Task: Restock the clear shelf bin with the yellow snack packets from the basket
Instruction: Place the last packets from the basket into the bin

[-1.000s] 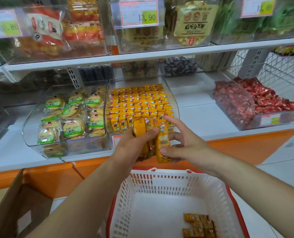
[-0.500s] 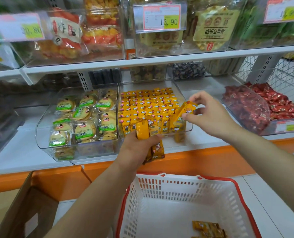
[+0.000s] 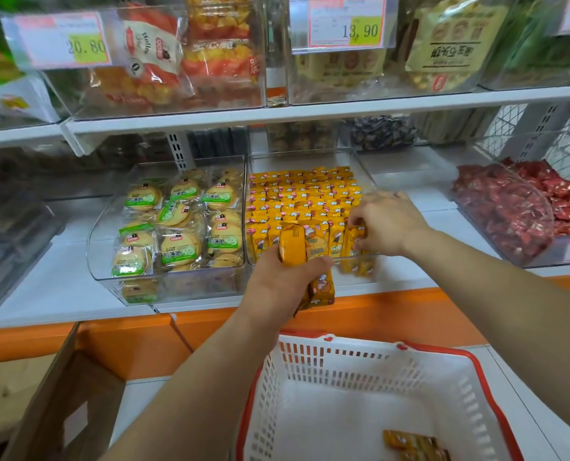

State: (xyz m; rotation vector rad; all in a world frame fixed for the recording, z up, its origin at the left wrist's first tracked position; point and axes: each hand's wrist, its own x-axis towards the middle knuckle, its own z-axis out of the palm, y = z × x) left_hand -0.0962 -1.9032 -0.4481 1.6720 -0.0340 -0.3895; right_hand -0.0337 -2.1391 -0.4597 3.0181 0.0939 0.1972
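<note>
A clear shelf bin point(image 3: 363, 164) on the lower shelf holds rows of yellow snack packets point(image 3: 303, 197). My left hand point(image 3: 287, 277) grips a bunch of yellow packets point(image 3: 313, 254) just in front of the bin's front wall. My right hand point(image 3: 386, 224) reaches into the bin's front right corner, its fingertips pinching an upright yellow packet point(image 3: 355, 241) there. Below stands a white basket point(image 3: 360, 364) with a red rim, and a few yellow packets point(image 3: 413, 444) lie on its floor.
Left of the yellow bin is a clear bin of green-labelled biscuits point(image 3: 177, 224). A bin of red sweets point(image 3: 523, 207) stands at the right. The upper shelf point(image 3: 277, 114) with price-tagged bins overhangs. A cardboard box point(image 3: 54, 394) sits at the lower left.
My right hand has carried its packet down from above the bin's right edge into the front right corner. My left hand stays in front of the bin with its bunch.
</note>
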